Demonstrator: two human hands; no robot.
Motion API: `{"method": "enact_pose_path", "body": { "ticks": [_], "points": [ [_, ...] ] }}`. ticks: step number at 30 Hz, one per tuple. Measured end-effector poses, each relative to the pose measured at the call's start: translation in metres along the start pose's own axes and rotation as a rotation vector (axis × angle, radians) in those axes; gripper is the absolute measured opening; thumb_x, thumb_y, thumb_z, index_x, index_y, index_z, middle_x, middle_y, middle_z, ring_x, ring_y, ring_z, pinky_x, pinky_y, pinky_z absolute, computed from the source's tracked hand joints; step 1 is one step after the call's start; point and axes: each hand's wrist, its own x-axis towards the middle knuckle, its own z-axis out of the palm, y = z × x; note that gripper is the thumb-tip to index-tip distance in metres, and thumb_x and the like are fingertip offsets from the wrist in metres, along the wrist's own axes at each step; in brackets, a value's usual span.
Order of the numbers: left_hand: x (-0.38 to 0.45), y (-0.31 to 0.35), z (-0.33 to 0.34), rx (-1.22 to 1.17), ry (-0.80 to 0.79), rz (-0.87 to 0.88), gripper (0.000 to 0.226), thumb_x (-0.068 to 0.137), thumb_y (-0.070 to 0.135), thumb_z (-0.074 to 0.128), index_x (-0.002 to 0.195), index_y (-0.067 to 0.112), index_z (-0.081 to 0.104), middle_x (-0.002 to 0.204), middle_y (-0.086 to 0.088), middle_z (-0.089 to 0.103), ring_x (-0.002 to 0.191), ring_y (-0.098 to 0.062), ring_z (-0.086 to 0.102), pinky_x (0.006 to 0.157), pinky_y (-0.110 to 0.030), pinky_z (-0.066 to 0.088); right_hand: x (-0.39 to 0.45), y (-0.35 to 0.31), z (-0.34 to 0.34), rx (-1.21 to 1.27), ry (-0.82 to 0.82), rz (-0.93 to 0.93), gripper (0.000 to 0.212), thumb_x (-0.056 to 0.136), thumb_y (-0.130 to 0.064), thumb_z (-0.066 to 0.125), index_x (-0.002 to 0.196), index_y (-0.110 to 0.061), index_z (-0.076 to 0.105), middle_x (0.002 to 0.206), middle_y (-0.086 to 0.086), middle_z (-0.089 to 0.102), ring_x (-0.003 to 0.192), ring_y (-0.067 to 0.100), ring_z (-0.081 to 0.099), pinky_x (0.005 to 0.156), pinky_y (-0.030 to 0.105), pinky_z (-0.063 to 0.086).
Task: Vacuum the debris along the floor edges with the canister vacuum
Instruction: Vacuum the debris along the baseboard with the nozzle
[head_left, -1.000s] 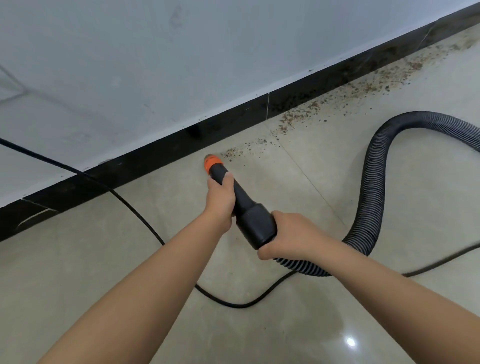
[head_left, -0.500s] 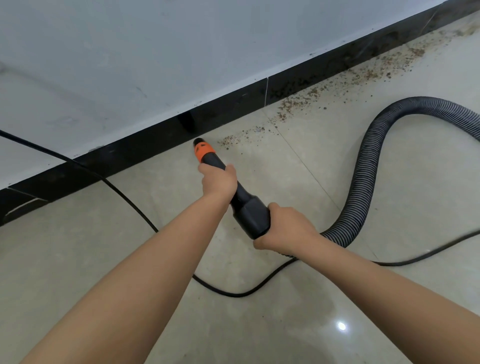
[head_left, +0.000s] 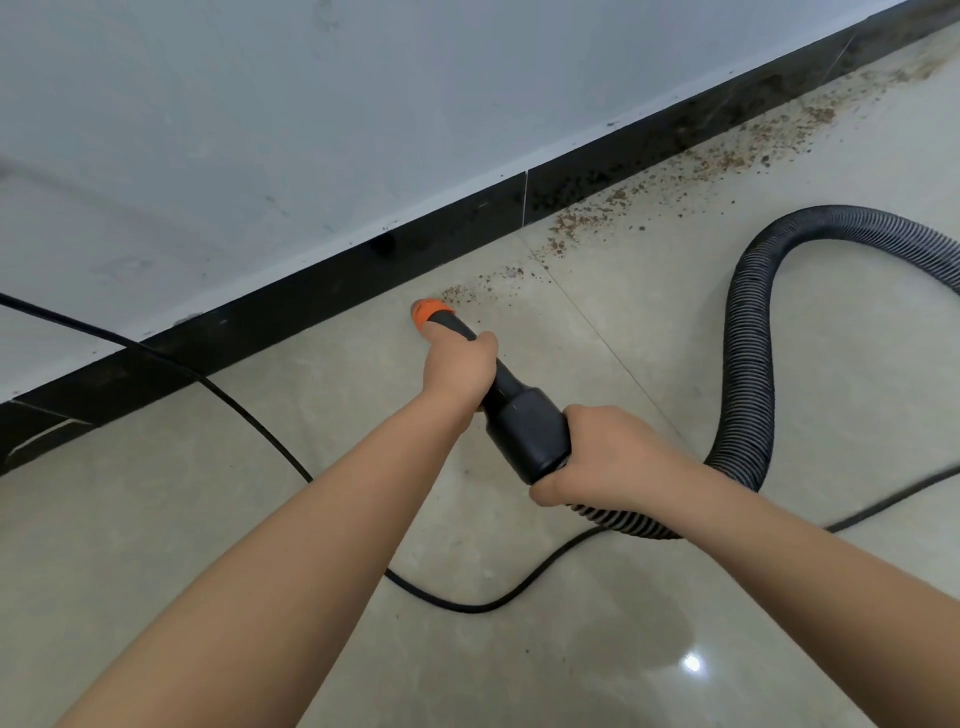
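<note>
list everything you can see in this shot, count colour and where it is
vacuum nozzle: one, black with an orange tip, low on the floor, tip at the near end of the debris
hose: one, black ribbed, looping across the floor at right
power cord: one, thin black, from left past the baseboard, curving under the arms and off right
debris: scattered brown crumbs along the floor edge, centre to upper right
baseboard: one strip, black, at the wall's foot
wall: pale grey-white, upper picture
floor: beige glossy tile
left hand: fingers wrapped round the nozzle near the tip
right hand: grips the nozzle's rear at the hose
</note>
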Motion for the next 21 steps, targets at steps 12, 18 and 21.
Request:
{"method": "enact_pose_path", "body": {
  "ticks": [12,18,21],
  "points": [
    [0.009,0.003,-0.014,-0.040,0.005,0.019,0.055,0.095,0.021,0.045,0.138,0.009,0.012,0.106,-0.010,0.042,0.090,-0.025,0.049,0.075,-0.037,0.047,0.009,-0.018,0.004,-0.013,0.026,-0.046,0.037,0.074,-0.032,0.069,0.069,-0.021,0.034,0.069,-0.005,0.045,0.056,0.008,0.044,0.045,0.021,0.033],
    [-0.003,0.009,0.015,-0.059,-0.125,0.038,0.050,0.096,0.022,0.045,0.133,0.008,0.015,0.095,-0.007,0.045,0.081,-0.020,0.050,0.067,-0.034,0.045,-0.015,0.002,-0.013,-0.093,0.012,0.005,0.035,0.072,-0.036,0.069,0.070,-0.022,0.038,0.069,-0.005,0.047,0.056,0.008,0.046,0.047,0.022,0.036],
    [-0.001,0.011,0.020,-0.050,-0.128,0.044,0.053,0.096,0.021,0.044,0.136,0.009,0.012,0.082,-0.001,0.041,0.074,-0.017,0.048,0.061,-0.032,0.045,-0.008,0.008,-0.013,-0.071,0.004,0.025,0.034,0.071,-0.036,0.070,0.070,-0.022,0.039,0.069,-0.005,0.048,0.057,0.008,0.047,0.047,0.022,0.037]
  ]
}}
